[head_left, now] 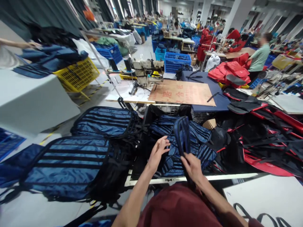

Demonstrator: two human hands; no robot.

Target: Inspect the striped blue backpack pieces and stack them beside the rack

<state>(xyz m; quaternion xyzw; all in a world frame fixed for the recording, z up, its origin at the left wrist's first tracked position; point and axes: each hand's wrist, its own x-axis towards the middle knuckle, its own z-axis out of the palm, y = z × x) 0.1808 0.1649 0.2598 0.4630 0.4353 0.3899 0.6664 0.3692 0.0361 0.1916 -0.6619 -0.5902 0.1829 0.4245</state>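
Observation:
My right hand (193,165) is closed round the lower end of a narrow blue bag piece with black edging (181,130), which stands up from the fist. To the left of it, my left hand (159,152) is raised with its fingers apart and loosely bent, holding nothing. Beneath both hands lies a pile of blue bag pieces with black stripes (199,132), in a white-edged frame (163,181). Part of the pile is hidden by my hands and the held piece.
Blue-and-black striped bags (68,160) are stacked on the left. Red and black bags (265,138) are heaped on the right. A sewing machine (148,70) and a brown board (182,91) stand ahead. A person in a light green shirt (259,58) stands back right.

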